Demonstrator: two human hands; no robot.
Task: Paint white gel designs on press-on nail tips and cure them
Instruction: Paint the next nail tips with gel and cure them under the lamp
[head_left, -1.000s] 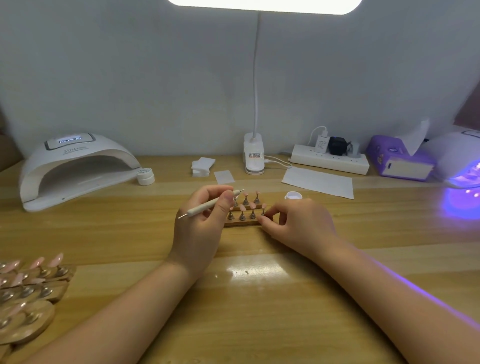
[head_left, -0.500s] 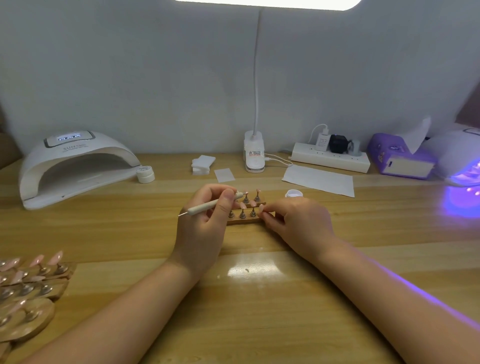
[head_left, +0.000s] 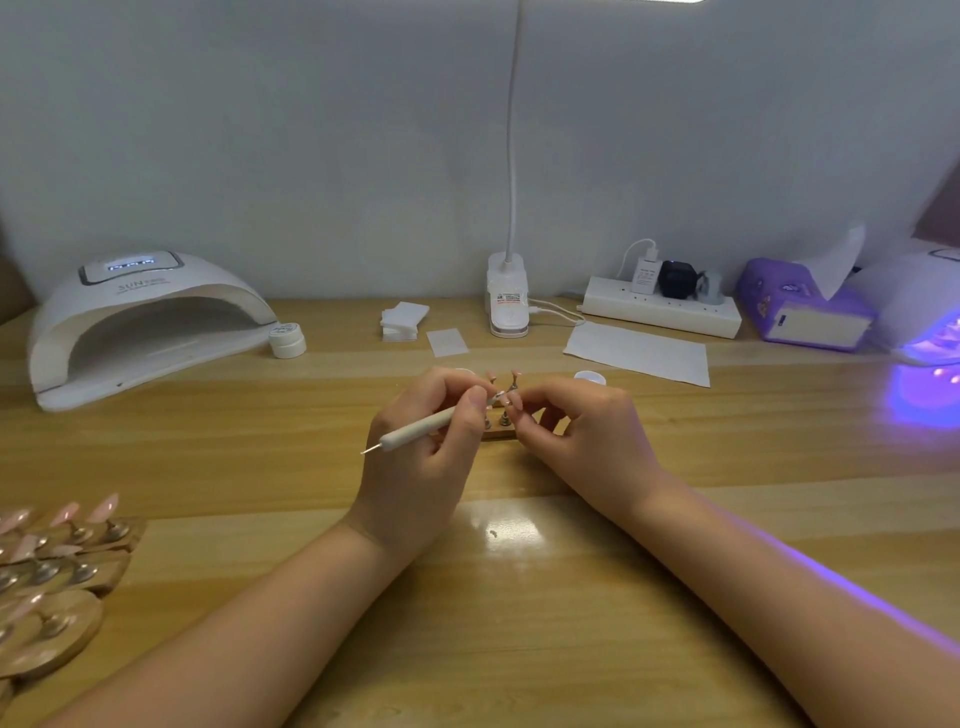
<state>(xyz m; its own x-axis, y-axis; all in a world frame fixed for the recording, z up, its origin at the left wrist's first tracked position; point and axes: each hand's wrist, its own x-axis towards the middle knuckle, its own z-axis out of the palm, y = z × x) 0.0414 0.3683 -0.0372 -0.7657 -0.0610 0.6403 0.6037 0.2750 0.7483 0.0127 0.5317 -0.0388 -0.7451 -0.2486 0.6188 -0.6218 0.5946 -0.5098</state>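
Observation:
My left hand (head_left: 423, 457) grips a thin white dotting pen (head_left: 426, 428) like a pencil, its far tip at the pink nail tips (head_left: 511, 387) on a small wooden holder (head_left: 501, 431) at the middle of the table. My right hand (head_left: 587, 431) pinches one nail tip on its stand, right at the pen's tip. Most of the holder is hidden behind both hands. A small open white gel pot (head_left: 589, 378) stands just behind my right hand.
A white curing lamp (head_left: 140, 322) and a closed gel jar (head_left: 287, 339) stand back left. A second lamp (head_left: 930, 322) glows violet at far right. More nail-tip holders (head_left: 57, 577) lie front left. Wipes (head_left: 402, 321), paper (head_left: 636, 353), a desk lamp base (head_left: 506, 301), a power strip (head_left: 660, 309) and a tissue box (head_left: 800, 306) line the back.
Both hands have closed in over the holder. My right hand rose from the holder's right end to pinch a nail tip, and the pen tip came down to it.

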